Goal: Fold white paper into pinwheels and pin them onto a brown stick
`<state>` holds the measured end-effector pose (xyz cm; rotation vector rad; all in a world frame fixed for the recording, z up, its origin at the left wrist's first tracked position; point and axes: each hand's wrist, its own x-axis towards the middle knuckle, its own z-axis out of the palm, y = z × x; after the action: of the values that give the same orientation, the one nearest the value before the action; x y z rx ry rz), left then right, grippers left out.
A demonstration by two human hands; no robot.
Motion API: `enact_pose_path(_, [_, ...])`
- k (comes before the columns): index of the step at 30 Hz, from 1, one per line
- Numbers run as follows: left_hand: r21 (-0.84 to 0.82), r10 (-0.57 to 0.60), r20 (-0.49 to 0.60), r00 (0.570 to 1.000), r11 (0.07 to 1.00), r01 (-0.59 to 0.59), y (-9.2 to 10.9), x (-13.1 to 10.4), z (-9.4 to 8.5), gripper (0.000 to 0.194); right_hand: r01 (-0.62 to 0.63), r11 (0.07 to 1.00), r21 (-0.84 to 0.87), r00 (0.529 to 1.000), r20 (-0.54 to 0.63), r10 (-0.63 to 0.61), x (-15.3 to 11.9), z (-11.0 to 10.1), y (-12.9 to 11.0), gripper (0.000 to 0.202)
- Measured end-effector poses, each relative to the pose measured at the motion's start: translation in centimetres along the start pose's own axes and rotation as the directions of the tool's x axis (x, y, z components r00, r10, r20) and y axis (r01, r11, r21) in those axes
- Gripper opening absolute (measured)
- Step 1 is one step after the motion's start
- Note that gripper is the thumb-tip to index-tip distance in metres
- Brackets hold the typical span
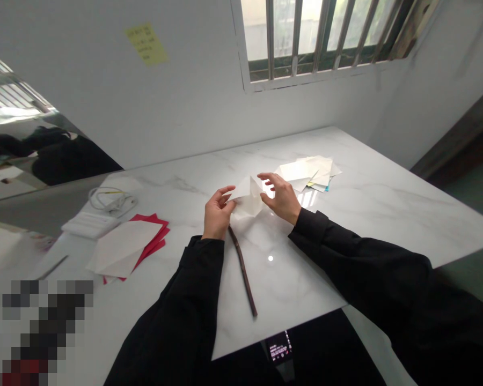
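Note:
A sheet of cream paper (246, 203), with a fold standing up in it, is held just above the marble-patterned table. My left hand (217, 215) pinches its left edge between thumb and fingers. On the paper's right side, my right hand (282, 198) has its fingers apart and curved; the thumb is close to the edge, and I cannot tell whether it touches. A thin dark brown stick (243, 268) lies on the table below the paper, its upper end near my left wrist.
Cream sheets (306, 170) are piled beyond my right hand. Red paper (155, 244) lies under a pale sheet (124, 247) on the left, near a coiled white cable (112, 201) and a white box-like object (89, 225). The wall (185, 107) bounds the table's back.

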<state>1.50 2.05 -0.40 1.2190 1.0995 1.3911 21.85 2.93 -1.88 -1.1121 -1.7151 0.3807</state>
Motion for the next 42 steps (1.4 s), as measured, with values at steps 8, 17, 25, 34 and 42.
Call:
enact_pose_path(8, [0.056,0.077,-0.163,0.984,0.996,-0.069,0.4,-0.2,-0.2,0.043,0.169,0.986,-0.014,0.985,0.037,-0.168,-0.3,-0.4,-1.8,0.016])
enact_pose_path(17, [0.115,0.150,-0.110,0.983,0.984,-0.137,0.2,0.2,-0.6,0.016,0.186,0.976,-0.113,0.964,0.211,-0.159,-0.6,-0.2,-1.1,0.039])
enact_pose_path(25, [-0.029,0.049,-0.166,0.985,0.998,-0.054,0.5,0.1,-0.4,0.072,-0.010,0.998,-0.056,0.995,0.094,0.015,-0.4,0.0,-0.3,0.055])
enact_pose_path(34, [-0.006,0.081,-0.304,0.949,0.996,-0.087,-0.4,1.1,-1.3,0.034,-0.271,0.919,0.287,0.961,0.129,0.244,-0.1,0.5,0.0,0.029])
enact_pose_path(42, [0.221,0.209,-0.211,0.955,0.962,-0.161,-0.8,1.3,-1.7,0.011,-0.421,0.833,0.358,0.895,0.313,0.318,-0.5,1.2,0.3,0.033])
